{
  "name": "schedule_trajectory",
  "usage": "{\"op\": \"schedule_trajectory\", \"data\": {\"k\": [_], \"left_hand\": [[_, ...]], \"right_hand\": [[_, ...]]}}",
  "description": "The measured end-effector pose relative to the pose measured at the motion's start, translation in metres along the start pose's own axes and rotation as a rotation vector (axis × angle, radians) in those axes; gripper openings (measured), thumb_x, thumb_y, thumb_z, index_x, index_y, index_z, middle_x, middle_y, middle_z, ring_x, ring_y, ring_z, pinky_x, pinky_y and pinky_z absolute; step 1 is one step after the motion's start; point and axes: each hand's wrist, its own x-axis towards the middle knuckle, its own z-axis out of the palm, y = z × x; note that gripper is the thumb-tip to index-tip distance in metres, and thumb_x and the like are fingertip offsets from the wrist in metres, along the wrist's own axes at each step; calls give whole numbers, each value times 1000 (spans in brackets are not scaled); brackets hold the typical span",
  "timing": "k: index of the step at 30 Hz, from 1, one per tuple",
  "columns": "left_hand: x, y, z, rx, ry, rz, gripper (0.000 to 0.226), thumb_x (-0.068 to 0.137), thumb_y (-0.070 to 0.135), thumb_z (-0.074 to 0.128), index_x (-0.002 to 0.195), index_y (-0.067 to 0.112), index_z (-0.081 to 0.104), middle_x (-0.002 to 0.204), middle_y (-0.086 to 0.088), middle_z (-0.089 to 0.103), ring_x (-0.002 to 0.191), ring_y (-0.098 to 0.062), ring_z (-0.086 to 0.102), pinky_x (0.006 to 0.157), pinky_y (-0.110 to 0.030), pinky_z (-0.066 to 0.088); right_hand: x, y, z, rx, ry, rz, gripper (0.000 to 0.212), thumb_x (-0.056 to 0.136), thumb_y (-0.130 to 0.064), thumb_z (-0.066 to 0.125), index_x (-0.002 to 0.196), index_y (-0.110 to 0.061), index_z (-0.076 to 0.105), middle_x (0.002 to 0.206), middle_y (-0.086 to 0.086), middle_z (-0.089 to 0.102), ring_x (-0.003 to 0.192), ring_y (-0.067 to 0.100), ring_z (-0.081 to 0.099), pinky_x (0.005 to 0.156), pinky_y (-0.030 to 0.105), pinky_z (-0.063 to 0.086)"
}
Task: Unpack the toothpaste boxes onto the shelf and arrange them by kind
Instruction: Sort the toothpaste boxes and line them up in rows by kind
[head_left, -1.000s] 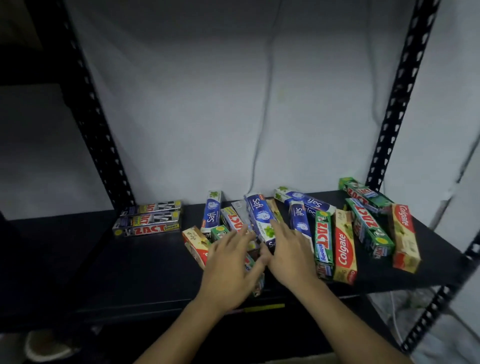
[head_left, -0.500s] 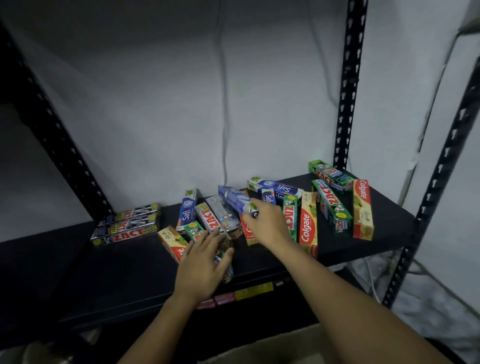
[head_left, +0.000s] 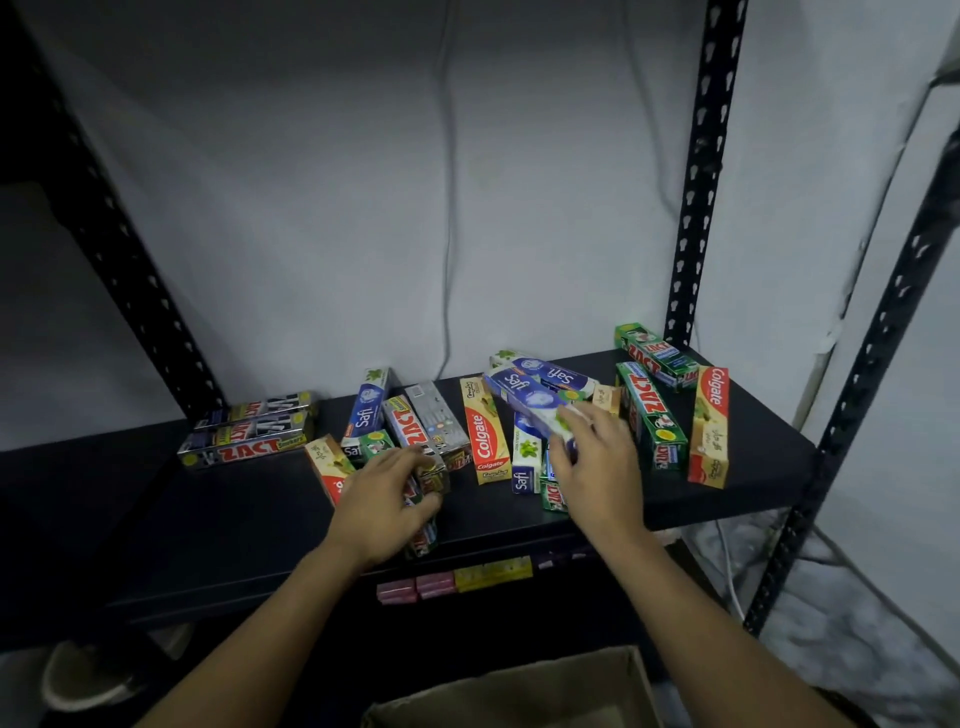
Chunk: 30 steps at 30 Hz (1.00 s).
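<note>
Black steel shelf (head_left: 156, 519), toothpaste boxes all out and scattered across it, mostly unsorted. Right hand (head_left: 597, 467) has its grip closed on a blue Safi box (head_left: 524, 397), lifted at a tilt over the pile. Left hand (head_left: 384, 499) curls round a small box at the front edge; label hidden, kind unclear. Only finished group looks like the grey Zact Smokers boxes (head_left: 249, 434), stacked far left. Best move, I'd judge: carry the Safi to the other Safi box (head_left: 366, 410), lay it parallel, don't drag neighbours. Green Zact box (head_left: 649, 415) and Colgate box (head_left: 709, 426) lie right. Pale sheet behind, dim light, cardboard carton (head_left: 519, 696) below.
</note>
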Motion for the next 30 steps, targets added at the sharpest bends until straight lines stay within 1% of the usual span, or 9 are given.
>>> {"op": "schedule_trajectory", "data": {"k": [2, 4, 10, 14, 16, 19, 24, 27, 30], "left_hand": [[8, 8, -2, -11, 16, -47, 50, 87, 60, 57, 128, 32, 55, 141, 5, 55, 130, -17, 45, 105, -42, 41], [13, 16, -2, 39, 47, -82, 52, 89, 62, 57, 129, 29, 54, 134, 4, 58, 125, -18, 48, 103, -44, 43], [32, 28, 9, 158, 63, -331, 85, 82, 84, 43, 132, 15, 51, 135, -4, 58, 127, -24, 52, 113, -49, 34], [42, 38, 8, 254, 81, -375, 98, 81, 85, 44, 147, 12, 37, 130, -5, 63, 127, -24, 55, 118, -49, 20], [46, 40, 8, 288, 111, -394, 95, 78, 85, 49, 142, 15, 44, 113, -2, 69, 114, -22, 61, 115, -46, 22], [50, 34, 12, 233, 188, -438, 77, 69, 86, 58, 114, 24, 61, 96, 1, 71, 99, -20, 64, 104, -43, 27], [50, 30, 16, 149, 234, -494, 78, 61, 85, 66, 107, 22, 61, 102, -1, 70, 107, -23, 61, 110, -51, 25], [52, 29, 15, 205, 188, -512, 81, 61, 88, 63, 108, 23, 62, 103, -2, 69, 108, -23, 60, 112, -53, 20], [54, 35, 12, 215, 120, -505, 70, 68, 82, 64, 108, 25, 65, 102, -2, 69, 109, -23, 60, 112, -55, 10]], "right_hand": [[-8, 0, 6, -145, -58, 8, 41, 96, -35, 57, 133, -18, 61, 137, 5, 55, 121, 26, 52, 89, 46, 51], [-9, 1, 8, -209, -75, 15, 46, 97, -42, 52, 138, -21, 56, 140, 5, 52, 123, 26, 51, 91, 45, 48], [-7, 7, 12, -256, -94, -10, 53, 94, -49, 53, 138, -19, 55, 136, 7, 54, 122, 27, 51, 89, 44, 47], [-4, 6, 13, -236, -91, 4, 51, 94, -47, 56, 137, -18, 57, 135, 8, 55, 121, 28, 51, 90, 45, 46], [-4, 6, 12, -234, -91, 10, 51, 94, -47, 55, 137, -18, 57, 136, 8, 55, 122, 28, 51, 90, 45, 46], [-5, 5, 11, -232, -93, 14, 51, 95, -47, 54, 136, -18, 57, 135, 8, 55, 121, 28, 51, 89, 45, 47], [-5, 4, 10, -232, -98, 33, 52, 95, -49, 53, 137, -20, 56, 136, 6, 54, 120, 27, 51, 89, 44, 46], [-5, 3, 10, -229, -93, 38, 52, 94, -48, 54, 137, -20, 56, 135, 6, 54, 119, 27, 51, 88, 43, 46], [-6, 4, 10, -223, -89, 36, 51, 94, -48, 57, 137, -20, 57, 134, 5, 55, 116, 27, 52, 88, 43, 46]]}}
